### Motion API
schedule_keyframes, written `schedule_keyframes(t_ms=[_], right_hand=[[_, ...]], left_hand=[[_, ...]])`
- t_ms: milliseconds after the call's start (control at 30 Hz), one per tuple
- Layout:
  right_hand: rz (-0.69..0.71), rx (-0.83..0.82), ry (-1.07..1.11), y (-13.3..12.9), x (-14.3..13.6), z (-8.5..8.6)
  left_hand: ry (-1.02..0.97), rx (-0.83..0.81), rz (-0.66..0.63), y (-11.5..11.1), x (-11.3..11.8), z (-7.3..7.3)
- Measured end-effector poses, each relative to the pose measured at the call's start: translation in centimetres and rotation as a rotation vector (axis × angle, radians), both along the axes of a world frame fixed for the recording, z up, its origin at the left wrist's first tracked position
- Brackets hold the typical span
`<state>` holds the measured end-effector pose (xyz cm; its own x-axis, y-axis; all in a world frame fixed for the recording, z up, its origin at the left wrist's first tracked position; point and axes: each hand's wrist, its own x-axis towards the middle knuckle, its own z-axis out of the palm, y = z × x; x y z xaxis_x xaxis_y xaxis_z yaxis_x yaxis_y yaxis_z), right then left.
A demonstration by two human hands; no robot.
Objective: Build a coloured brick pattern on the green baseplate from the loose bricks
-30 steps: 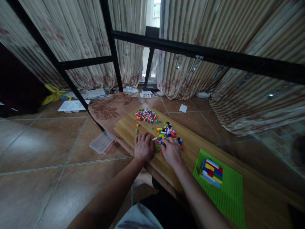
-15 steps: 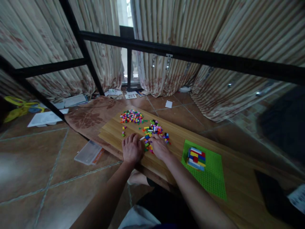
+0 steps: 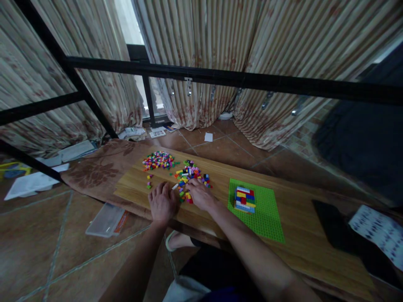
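My left hand (image 3: pixel 163 202) rests palm down on the wooden board, its fingers spread. A small white toy brick (image 3: pixel 175 187) lies right by its thumb side; whether they touch I cannot tell. My right hand (image 3: pixel 200 193) reaches into a loose pile of colourful building bricks (image 3: pixel 189 171). Its fingers are bent together and point down among the bricks, and what is between the fingertips is hidden. To the right, a layered block of joined bricks (image 3: pixel 244 200) in red, yellow, blue and white stands on a green studded baseplate (image 3: pixel 267 218).
A second heap of tiny bricks (image 3: pixel 159 160) lies farther back on the wooden board (image 3: pixel 217 222), with a few loose bricks (image 3: pixel 149 182) nearby. A black item (image 3: pixel 330 226) and a printed sheet (image 3: pixel 378 230) are at the right. A clear plastic box (image 3: pixel 107 220) is on the floor.
The camera view has swung to the right, so everything appears shifted left. Both hands stay near the brick pile; the right hand's fingers still point into it.
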<state>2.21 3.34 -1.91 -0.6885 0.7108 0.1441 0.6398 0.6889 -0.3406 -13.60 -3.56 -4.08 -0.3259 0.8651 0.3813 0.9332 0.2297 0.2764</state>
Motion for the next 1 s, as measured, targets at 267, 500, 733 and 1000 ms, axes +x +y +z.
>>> schedule_keyframes(t_ms=[267,500,733,1000], right_hand=[[0.015,-0.041,0.125,0.2,0.4,-0.7],[-0.034,-0.114,0.334,-0.3,0.7,-0.5],[-0.179,-0.151,0.487,-1.9,1.4,-1.2],[-0.398,-0.062,0.482,-5.6,4.2,-2.5]], left_hand=[[-0.044,-0.023,0.016,-0.3,0.3,0.3],[-0.057,-0.024,0.017,-0.5,0.4,0.3],[-0.106,0.022,0.008,-0.7,0.0,0.1],[-0.155,0.099,-0.222,-1.6,1.6,0.6]])
